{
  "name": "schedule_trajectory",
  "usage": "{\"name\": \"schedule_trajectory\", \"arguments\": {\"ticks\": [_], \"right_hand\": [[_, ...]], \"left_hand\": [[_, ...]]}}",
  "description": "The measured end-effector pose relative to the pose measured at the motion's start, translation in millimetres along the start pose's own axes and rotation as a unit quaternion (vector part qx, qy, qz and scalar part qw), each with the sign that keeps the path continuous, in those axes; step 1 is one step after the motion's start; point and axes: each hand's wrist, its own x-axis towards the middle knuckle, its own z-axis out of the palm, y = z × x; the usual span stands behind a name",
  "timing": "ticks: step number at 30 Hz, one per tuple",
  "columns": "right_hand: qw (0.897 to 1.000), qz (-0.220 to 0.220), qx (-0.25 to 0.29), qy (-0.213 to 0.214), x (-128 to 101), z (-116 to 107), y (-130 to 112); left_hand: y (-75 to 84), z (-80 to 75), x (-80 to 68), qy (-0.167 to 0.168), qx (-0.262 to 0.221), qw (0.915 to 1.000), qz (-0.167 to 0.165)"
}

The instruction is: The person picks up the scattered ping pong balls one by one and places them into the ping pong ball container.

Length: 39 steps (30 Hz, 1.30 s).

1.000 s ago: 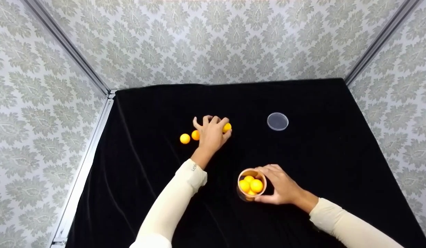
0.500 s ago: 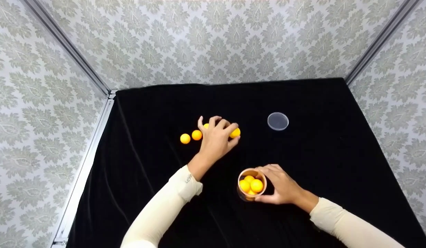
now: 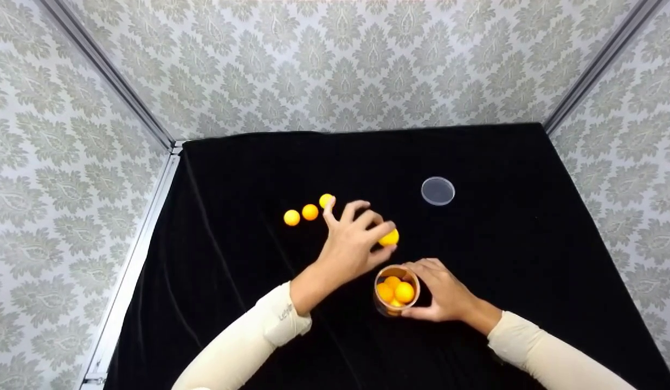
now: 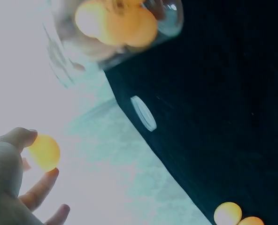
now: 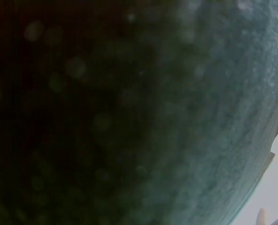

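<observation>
An orange ping-pong ball (image 3: 390, 238) is pinched between the thumb and fingertips of my left hand (image 3: 352, 242), up and left of the jar. The left wrist view shows that ball (image 4: 46, 153) held at the fingertips, the other fingers spread. My right hand (image 3: 442, 290) grips a clear round jar (image 3: 388, 270) from its right side. The jar's mouth faces up, and several orange balls (image 3: 404, 292) lie inside. Three more orange balls (image 3: 310, 212) sit in a slanting row on the cloth, the rightmost partly behind a left fingertip. A dark blur fills most of the right wrist view.
A clear round lid (image 3: 438, 191) lies flat on the black cloth (image 3: 508, 227), beyond the jar to the right. Patterned wall panels (image 3: 340, 65) with metal frame rails (image 3: 110, 73) stand behind and on both sides.
My left hand has carried its ball right and toward the jar, uncovering another ball of the row. My right hand and the jar have stayed in place.
</observation>
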Motion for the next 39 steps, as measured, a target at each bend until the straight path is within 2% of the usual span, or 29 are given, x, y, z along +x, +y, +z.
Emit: {"name": "schedule_trajectory", "arguments": {"ticks": [7, 19, 23, 31, 39], "right_hand": [[1.000, -0.003, 0.006, -0.001, 0, 0, 1], [1.000, -0.005, 0.012, 0.003, 0, 0, 1], [1.000, -0.009, 0.011, 0.005, 0, 0, 0], [1.000, -0.014, 0.008, 0.006, 0, 1, 1], [1.000, -0.008, 0.007, -0.001, -1, 1, 1]], "left_hand": [[21.9, -11.5, -11.0, -0.014, -0.037, 0.9987, 0.031], [46.4, -15.1, -25.3, -0.033, -0.056, 0.9946, 0.081], [48.2, -13.6, -30.1, -0.042, -0.058, 0.9935, 0.088], [45.3, -8.0, -34.3, -0.066, -0.051, 0.9933, 0.080], [44.0, -6.0, -33.3, -0.063, -0.041, 0.9940, 0.079]]}}
